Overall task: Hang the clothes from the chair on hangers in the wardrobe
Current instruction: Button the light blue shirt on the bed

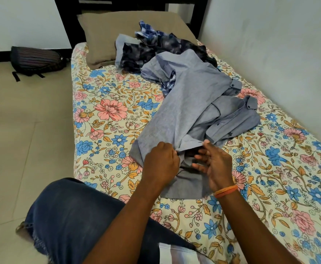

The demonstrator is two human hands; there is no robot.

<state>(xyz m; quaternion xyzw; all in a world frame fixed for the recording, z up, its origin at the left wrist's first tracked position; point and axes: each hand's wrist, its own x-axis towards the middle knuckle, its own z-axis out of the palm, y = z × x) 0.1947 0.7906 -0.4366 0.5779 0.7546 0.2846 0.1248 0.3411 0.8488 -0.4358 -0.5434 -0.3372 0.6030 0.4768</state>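
A grey-blue button shirt (pixel 184 103) lies spread across the flowered bed sheet (pixel 108 115), its collar end nearest me. My left hand (pixel 160 164) grips the shirt's fabric near the collar with curled fingers. My right hand (pixel 215 164), with an orange band at the wrist, pinches the collar edge between thumb and forefinger while the other fingers are spread over the dark collar opening. Behind the shirt lies a heap of other clothes: a dark patterned garment (pixel 146 52) and a blue checked shirt (pixel 148 31). No hanger, chair or wardrobe is in view.
A tan pillow (pixel 106 35) rests at the head of the bed against a dark headboard. A dark striped backpack (pixel 36 60) lies on the tiled floor at the left. A white wall runs along the bed's right side. My knee in blue jeans (pixel 70 216) is at the bed's near edge.
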